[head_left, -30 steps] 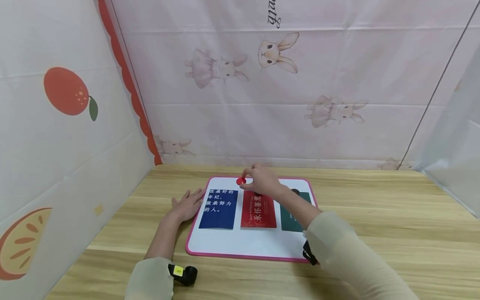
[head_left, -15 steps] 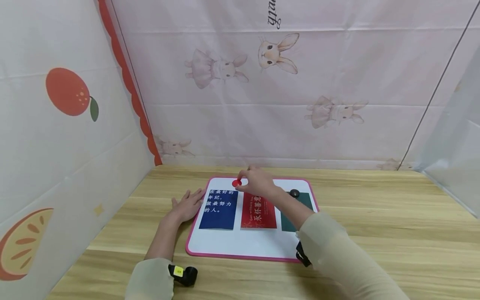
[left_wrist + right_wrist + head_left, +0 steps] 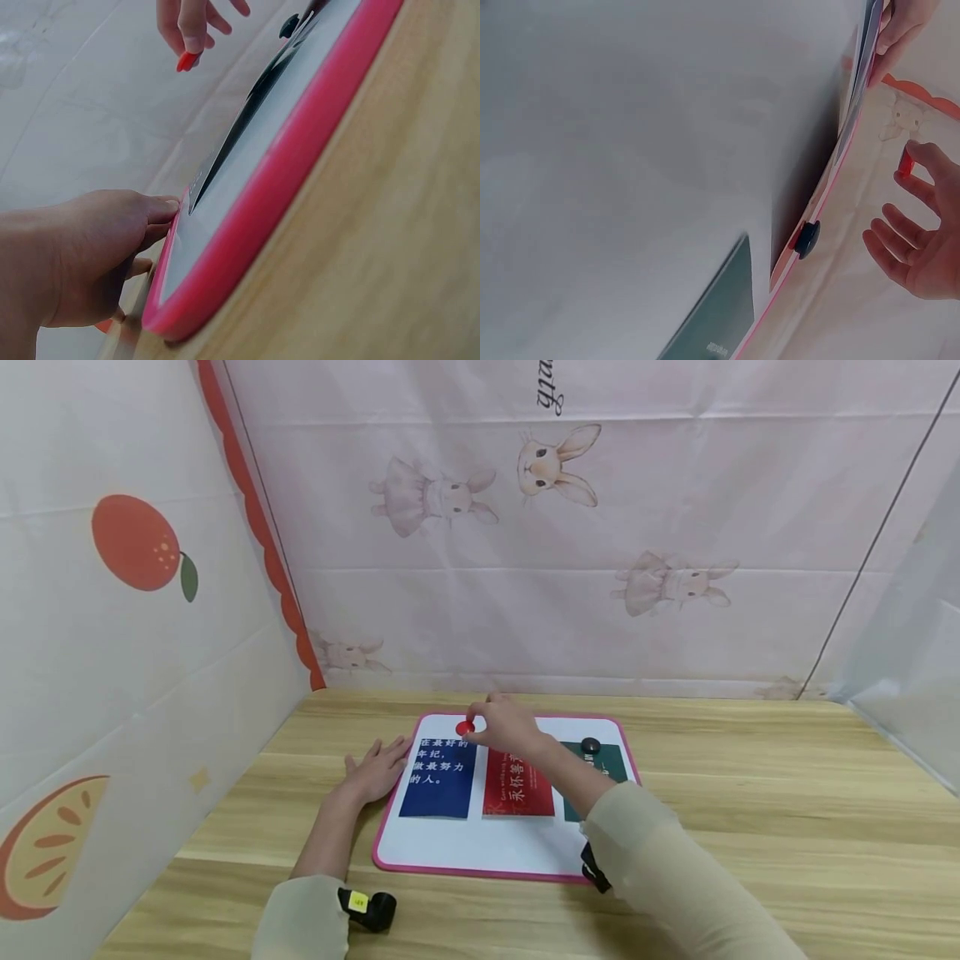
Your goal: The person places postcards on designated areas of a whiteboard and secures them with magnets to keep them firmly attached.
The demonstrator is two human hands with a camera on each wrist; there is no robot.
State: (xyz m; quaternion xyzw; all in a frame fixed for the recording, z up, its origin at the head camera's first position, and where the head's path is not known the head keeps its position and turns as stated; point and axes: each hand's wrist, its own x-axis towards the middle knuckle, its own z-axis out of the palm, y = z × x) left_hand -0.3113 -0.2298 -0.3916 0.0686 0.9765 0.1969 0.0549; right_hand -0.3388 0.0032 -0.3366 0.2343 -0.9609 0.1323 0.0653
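Observation:
In the head view, my right hand (image 3: 510,727) pinches a red round magnet (image 3: 465,727) between thumb and forefinger. The left wrist view shows this magnet (image 3: 187,61) held clear of the board; the other fingers are spread. It hangs near the top of a dark blue card (image 3: 438,781) with white writing. My left hand (image 3: 375,774) lies with extended fingers against the left edge of a pink-rimmed whiteboard (image 3: 480,846). A red card (image 3: 521,789) lies mid-board, its top hidden by my right hand in the head view; a black magnet (image 3: 807,240) sits on it.
A green card (image 3: 611,764) with a black magnet (image 3: 590,746) lies on the board's right side. The board rests on a wooden table (image 3: 750,793). Fabric with rabbit prints (image 3: 551,468) hangs behind, and a fruit-printed sheet (image 3: 135,543) stands at the left.
My right hand has moved left with the red magnet, from above the red card toward the top of the blue card. More of the green card shows. My left hand has stayed put.

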